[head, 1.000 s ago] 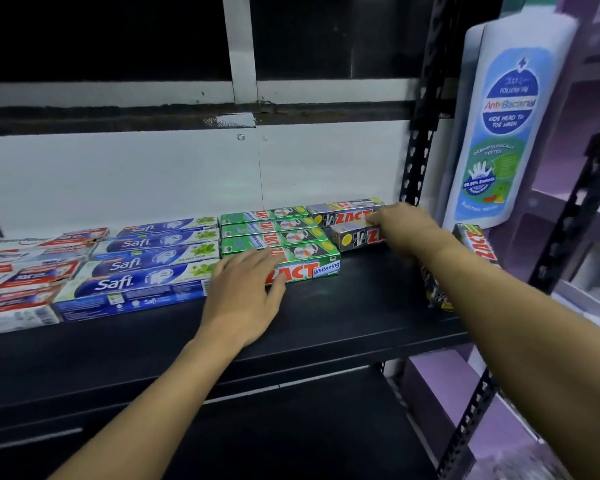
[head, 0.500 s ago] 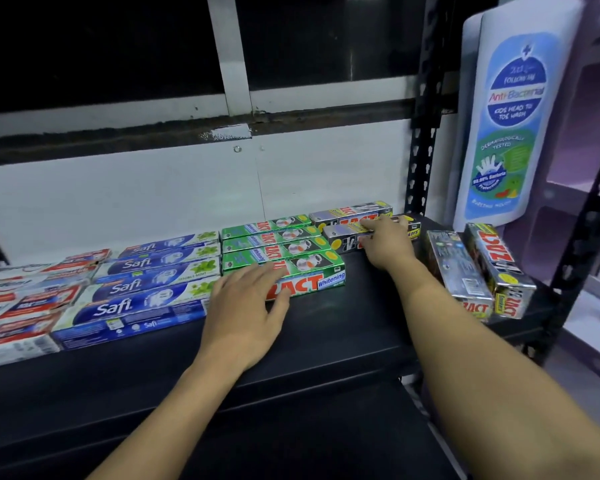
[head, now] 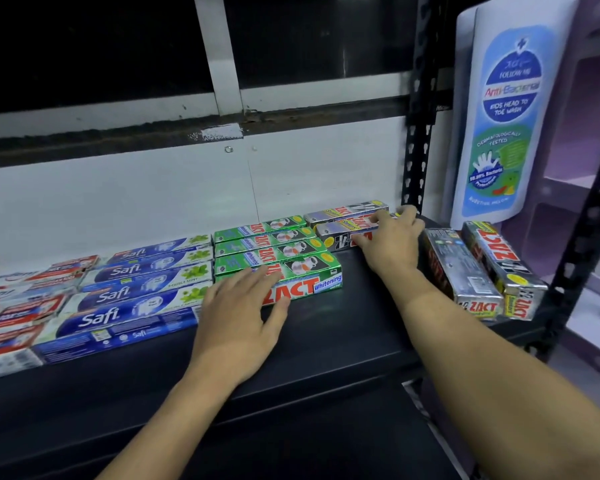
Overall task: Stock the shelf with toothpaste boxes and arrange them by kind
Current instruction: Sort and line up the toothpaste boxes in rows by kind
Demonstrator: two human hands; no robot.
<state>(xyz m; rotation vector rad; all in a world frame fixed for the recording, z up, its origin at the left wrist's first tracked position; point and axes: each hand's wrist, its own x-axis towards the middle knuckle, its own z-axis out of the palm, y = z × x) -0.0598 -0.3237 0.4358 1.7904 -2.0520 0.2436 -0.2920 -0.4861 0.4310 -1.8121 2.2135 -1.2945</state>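
Note:
Toothpaste boxes lie in rows on the black shelf (head: 354, 327): red and white boxes (head: 18, 306) at the left, blue Safi boxes (head: 132, 299), then green Zact boxes (head: 278, 251). My left hand (head: 239, 320) rests flat, fingers spread, on the front green Zact box (head: 312, 278). At the back right lie two silver Zact boxes; my right hand (head: 388, 244) presses on the nearer silver box (head: 340, 233), fingers over its right end. Two more silver Zact boxes (head: 482, 268) lie lengthwise at the shelf's right end.
A black perforated upright (head: 418, 133) stands at the back right, another (head: 582, 244) at the front right. A white and blue anti-bacterial wash sign (head: 503, 112) hangs beside it. A white wall panel backs the shelf. Purple shelving shows further right.
My right hand has stayed on the silver Zact box at the back while the view shifted right and down, bringing the two lengthwise silver boxes into full view. My left hand has not moved.

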